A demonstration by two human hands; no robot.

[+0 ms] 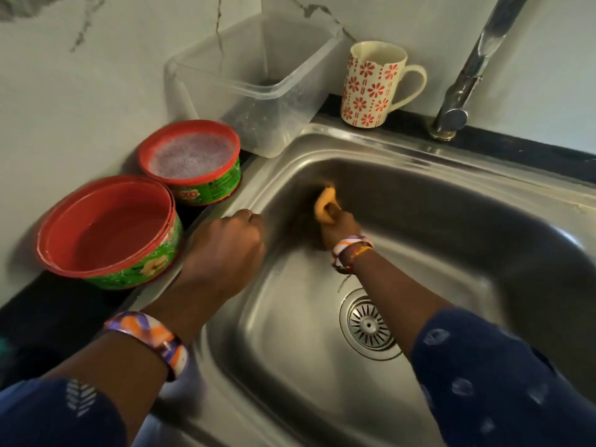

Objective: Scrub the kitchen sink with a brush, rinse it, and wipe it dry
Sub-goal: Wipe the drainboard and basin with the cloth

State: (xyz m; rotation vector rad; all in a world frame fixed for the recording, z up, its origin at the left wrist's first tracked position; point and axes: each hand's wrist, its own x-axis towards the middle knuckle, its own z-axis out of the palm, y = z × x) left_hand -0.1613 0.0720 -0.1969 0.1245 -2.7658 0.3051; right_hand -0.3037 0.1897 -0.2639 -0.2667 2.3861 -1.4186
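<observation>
Two hands, right hand (338,229) gripping scrubber (325,201)

The only readable lettering is "XO", in white on the green side label of the far red-rimmed tub (206,175) by the table's back left corner. Its remaining print is too small and blurred to read.

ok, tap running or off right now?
Looks off. No stream falls from the tap into the sink, and no water pools around the drain. The spout's outlet is out of frame, so not certain.
</observation>
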